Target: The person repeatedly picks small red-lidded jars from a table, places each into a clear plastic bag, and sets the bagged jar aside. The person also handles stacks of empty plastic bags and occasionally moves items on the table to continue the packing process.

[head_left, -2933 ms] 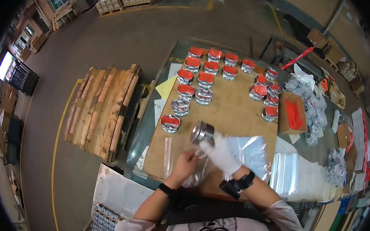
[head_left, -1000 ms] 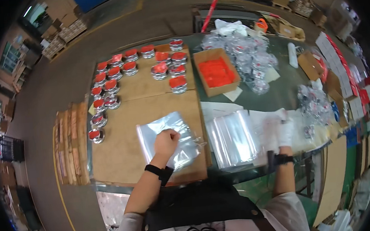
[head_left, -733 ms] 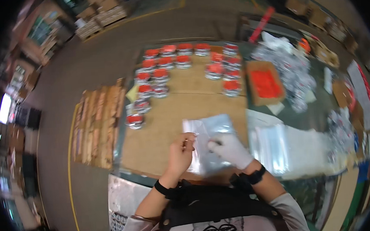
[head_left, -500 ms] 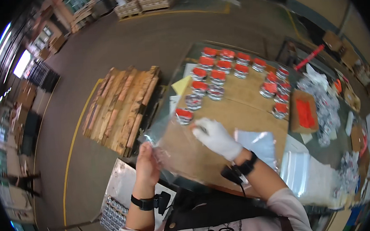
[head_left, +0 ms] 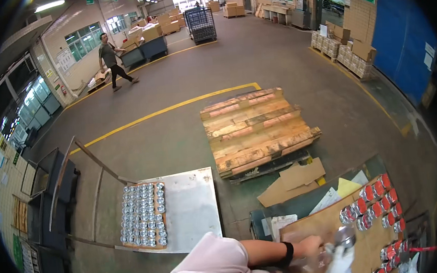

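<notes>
Held up in gloved R hand (head_left: 340, 264), just beside bare L hand (head_left: 308, 246), over near edge of surface (head_left: 373, 169): one shiny metal cylinder (head_left: 345, 236), short, round, piston-like. R fingers apparently closed on its lower part, exact placement lost in blur. For L fingers, can't tell open from closed: smeared, poor angle.

Prob. solid metal, so heavy-ish for its size, stiff, no give. Likely slick on bare polished wall, esp. w/ smooth glove fabric. Not brittle by the look, but prob. easy to scratch or nick if dropped or knocked vs. another. Best held round the side wall, fingers spread, thumb opposite; better kept off rim edges.

Hard to make out: pale smear (head_left: 313, 264) btwn and below the hands, poss. thin clear film, poss. only motion blur. Underside of cylinder hidden by glove. R forearm cut off at bottom edge; L upper arm covered by pale sleeve (head_left: 215, 262). Off to the R, red-topped metal parts (head_left: 366, 193) in rows on brown board (head_left: 310, 226), lowest ones cut off.
</notes>
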The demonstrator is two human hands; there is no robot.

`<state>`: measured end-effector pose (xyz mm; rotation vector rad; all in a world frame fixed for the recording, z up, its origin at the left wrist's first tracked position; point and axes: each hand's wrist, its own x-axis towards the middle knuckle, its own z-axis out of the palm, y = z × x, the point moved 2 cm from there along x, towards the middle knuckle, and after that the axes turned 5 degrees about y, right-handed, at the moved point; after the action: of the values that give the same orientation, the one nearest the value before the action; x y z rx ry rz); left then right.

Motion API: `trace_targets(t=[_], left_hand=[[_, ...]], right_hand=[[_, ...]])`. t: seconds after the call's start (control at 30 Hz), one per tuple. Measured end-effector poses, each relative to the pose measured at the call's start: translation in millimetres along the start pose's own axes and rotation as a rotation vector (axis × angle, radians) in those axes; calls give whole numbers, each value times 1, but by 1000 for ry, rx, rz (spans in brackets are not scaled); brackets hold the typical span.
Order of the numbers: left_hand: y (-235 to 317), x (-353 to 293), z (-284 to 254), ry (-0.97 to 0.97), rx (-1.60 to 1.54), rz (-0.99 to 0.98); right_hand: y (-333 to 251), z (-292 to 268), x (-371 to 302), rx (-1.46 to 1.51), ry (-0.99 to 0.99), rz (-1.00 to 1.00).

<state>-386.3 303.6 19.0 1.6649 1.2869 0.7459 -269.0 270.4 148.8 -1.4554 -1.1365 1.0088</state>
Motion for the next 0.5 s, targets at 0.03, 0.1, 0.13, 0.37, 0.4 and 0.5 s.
trace_targets(t=[0.03,0.1,0.13,0.37,0.4,0.5], left_hand=[[-8,2,14,53,-101,-22],[10,3,-17,37,-163,-57],[2,6,-19,44,-110,-50],[86,-33,-28,-120,225,446],[89,-33,-30,-94,72,454],[98,-19,-46,43,-242,249]], right_hand=[[-14,4,-19,-225,-4,-32],[35,-8,-36,-571,41,-69],[55,-11,-43,-637,4,-320],[84,12,-20,-496,-217,-134],[74,11,-17,-133,-198,198],[31,-12,-26,285,-81,374]])
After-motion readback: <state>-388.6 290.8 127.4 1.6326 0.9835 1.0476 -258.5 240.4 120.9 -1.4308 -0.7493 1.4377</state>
